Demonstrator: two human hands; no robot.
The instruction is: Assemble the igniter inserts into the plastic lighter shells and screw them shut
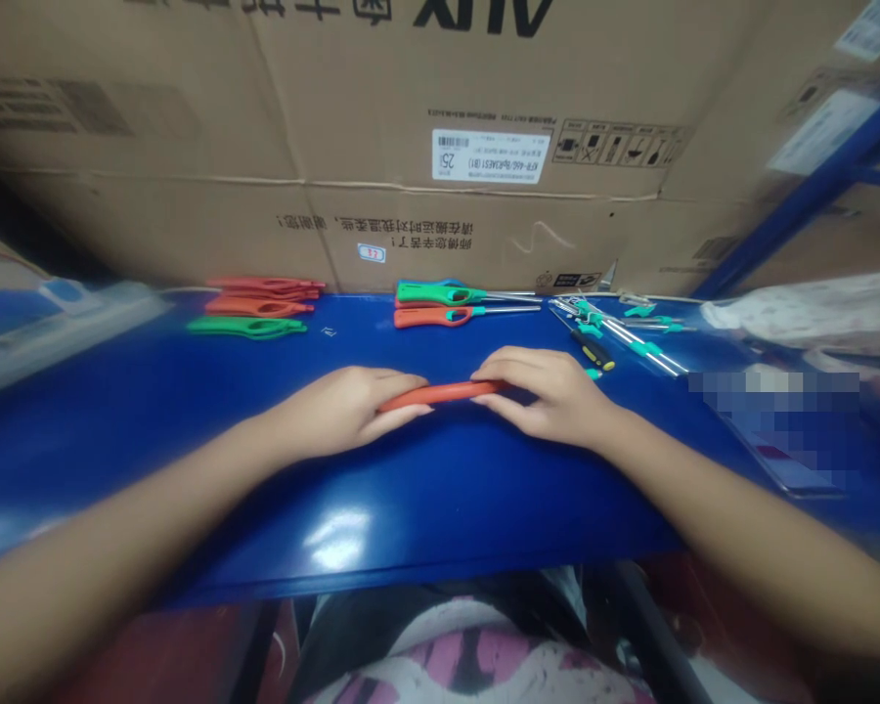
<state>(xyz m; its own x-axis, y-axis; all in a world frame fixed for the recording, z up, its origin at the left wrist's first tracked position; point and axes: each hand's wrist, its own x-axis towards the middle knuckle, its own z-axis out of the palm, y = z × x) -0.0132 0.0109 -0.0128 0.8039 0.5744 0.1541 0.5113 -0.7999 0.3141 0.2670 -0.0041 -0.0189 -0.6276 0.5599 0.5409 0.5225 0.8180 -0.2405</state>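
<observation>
Both my hands rest on the blue table [440, 499] and hold one orange lighter handle [440, 394] between them. My left hand [348, 409] grips its left end with fingers curled round it. My right hand [550, 389] covers its right end, fingers closed over it. Behind them lie an orange and green stick lighter [447, 315] and a green one [444, 292], both with metal tubes pointing right.
A stack of orange handles [264, 289] and a green handle [245, 328] lie at the back left. Metal tubes with teal parts [645, 337] and a small screwdriver [594, 352] lie at the back right. Large cardboard boxes [411, 127] wall off the table's far edge.
</observation>
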